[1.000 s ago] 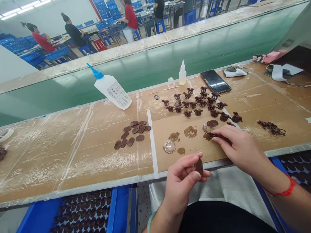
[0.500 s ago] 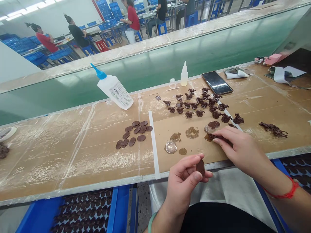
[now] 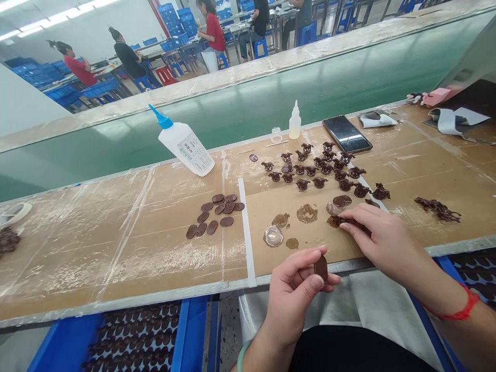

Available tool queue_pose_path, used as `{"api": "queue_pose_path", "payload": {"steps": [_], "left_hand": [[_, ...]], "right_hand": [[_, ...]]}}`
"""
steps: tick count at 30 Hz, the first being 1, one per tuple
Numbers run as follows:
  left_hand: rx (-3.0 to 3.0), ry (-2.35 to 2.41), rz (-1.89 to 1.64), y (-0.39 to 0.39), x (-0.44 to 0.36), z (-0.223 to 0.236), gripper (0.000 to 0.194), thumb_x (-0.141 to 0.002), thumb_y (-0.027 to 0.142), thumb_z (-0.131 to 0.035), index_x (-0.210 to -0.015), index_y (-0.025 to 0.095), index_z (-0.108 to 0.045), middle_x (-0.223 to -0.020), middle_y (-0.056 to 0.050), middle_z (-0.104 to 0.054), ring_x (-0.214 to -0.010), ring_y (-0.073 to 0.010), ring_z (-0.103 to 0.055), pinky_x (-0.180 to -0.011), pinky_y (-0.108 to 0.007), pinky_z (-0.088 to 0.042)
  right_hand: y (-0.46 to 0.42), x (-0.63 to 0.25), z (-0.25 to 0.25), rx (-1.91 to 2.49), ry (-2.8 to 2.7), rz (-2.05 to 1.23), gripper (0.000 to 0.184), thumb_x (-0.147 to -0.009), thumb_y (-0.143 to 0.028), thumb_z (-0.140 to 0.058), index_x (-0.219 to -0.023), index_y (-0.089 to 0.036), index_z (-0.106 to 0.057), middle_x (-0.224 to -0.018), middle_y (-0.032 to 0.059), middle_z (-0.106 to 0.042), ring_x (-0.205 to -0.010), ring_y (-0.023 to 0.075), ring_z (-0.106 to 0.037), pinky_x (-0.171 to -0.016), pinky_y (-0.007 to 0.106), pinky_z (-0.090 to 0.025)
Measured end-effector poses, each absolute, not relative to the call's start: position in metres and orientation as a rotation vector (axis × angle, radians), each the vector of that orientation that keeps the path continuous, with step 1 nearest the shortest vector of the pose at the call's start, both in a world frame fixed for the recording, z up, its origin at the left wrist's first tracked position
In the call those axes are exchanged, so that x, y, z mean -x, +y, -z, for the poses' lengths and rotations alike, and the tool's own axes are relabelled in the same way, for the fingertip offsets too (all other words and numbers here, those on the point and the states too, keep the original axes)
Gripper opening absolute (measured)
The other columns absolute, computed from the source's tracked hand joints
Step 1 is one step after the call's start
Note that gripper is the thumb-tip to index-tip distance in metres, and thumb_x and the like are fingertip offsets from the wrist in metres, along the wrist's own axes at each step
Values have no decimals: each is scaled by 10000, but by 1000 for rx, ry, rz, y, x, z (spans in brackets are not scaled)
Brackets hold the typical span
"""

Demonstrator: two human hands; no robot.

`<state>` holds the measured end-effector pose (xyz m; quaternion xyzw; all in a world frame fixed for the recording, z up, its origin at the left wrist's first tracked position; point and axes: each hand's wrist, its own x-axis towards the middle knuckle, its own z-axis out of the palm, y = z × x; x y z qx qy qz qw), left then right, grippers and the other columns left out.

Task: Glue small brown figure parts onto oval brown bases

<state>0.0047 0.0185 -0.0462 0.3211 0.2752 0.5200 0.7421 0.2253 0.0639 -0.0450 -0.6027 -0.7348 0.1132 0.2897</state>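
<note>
"What's the left hand doing?"

"The left hand (image 3: 294, 294) is half closed, thumb and fingers pinching a brown oval piece (image 3: 321, 268) that stands on edge."

"And the right?"

"The right hand (image 3: 382, 232) is curled low, its fingertips on a small brown figure (image 3: 338, 221) lying on a cardboard sheet (image 3: 256, 258). I can't tell if it's gripped or only touched."

"What's around them?"

"A brown smear (image 3: 307, 213) and a small clear cup (image 3: 273, 236) sit near the hands, with rows of little brown figures (image 3: 310, 170) beyond. Further left lie brown ovals (image 3: 219, 217) and a tilted white squeeze bottle (image 3: 185, 147), and a phone (image 3: 346, 134) is at the back"
</note>
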Motion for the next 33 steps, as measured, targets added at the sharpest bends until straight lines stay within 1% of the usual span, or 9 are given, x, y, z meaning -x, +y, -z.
{"api": "queue_pose_path", "payload": {"steps": [5, 10, 13, 15, 17, 19, 22, 27, 33], "left_hand": [[-689, 610, -1144, 19, -5, 46, 264, -857, 255, -842, -1118, 296, -828, -1295, -78, -760, -827, -200, -801, -731, -260, -649], [-646, 627, -1136, 19, -6, 42, 324, -835, 259, -867, -1151, 303, -816, -1244, -66, -787, -822, -182, -803, -720, -224, -641], [-630, 630, -1132, 19, -7, 40, 317, -819, 255, -882, -1127, 301, -822, -1238, -59, -791, -818, -173, -805, -718, -207, -637], [-627, 642, -1133, 20, -8, 39, 294, -810, 255, -889, -1096, 289, -829, -1262, -69, -781, -817, -182, -807, -719, -221, -642], [-619, 658, -1138, 19, -8, 40, 296, -800, 257, -895, -1088, 272, -830, -1277, -85, -772, -814, -197, -808, -717, -244, -648], [-616, 658, -1137, 19, -8, 41, 303, -799, 261, -896, -1094, 258, -828, -1249, -93, -782, -813, -203, -808, -715, -249, -648], [-597, 635, -1130, 18, -9, 42, 302, -801, 264, -896, -1094, 269, -824, -1223, -76, -794, -816, -192, -808, -717, -234, -644], [-569, 596, -1136, 18, -9, 41, 298, -804, 227, -892, -1094, 252, -826, -1200, -70, -802, -818, -184, -809, -719, -218, -640], [-557, 577, -1137, 18, -9, 40, 291, -808, 227, -890, -1092, 255, -828, -1200, -61, -802, -822, -176, -809, -723, -208, -643]], "right_hand": [[62, -225, 45, 1608, -1892, -329, 175, -1005, -293, -529, -995, -221, -688, -1018, 77, -733, -921, 284, -708, -823, 443, -527], [58, -225, 43, 1621, -1751, -365, 173, -982, -339, -594, -1053, -227, -704, -982, 61, -760, -858, 257, -716, -754, 398, -552], [58, -224, 41, 1619, -1721, -378, 171, -980, -346, -593, -1018, -226, -709, -1001, 67, -754, -907, 264, -711, -794, 401, -555], [59, -223, 40, 1621, -1722, -388, 173, -976, -348, -590, -985, -227, -712, -1017, 72, -750, -953, 275, -706, -813, 404, -556], [61, -223, 41, 1635, -1714, -393, 177, -963, -354, -603, -978, -227, -724, -1016, 74, -757, -945, 279, -710, -798, 402, -561], [62, -224, 42, 1651, -1702, -394, 186, -947, -364, -621, -983, -227, -742, -1010, 75, -769, -918, 280, -717, -780, 401, -566], [62, -224, 43, 1661, -1700, -400, 200, -930, -376, -634, -976, -229, -761, -997, 73, -781, -898, 281, -724, -780, 402, -569], [62, -224, 43, 1671, -1698, -398, 218, -917, -389, -639, -966, -226, -775, -990, 74, -787, -910, 289, -727, -805, 416, -569], [61, -225, 44, 1676, -1712, -398, 219, -918, -408, -638, -967, -242, -772, -996, 69, -782, -923, 295, -722, -816, 423, -560]]}}
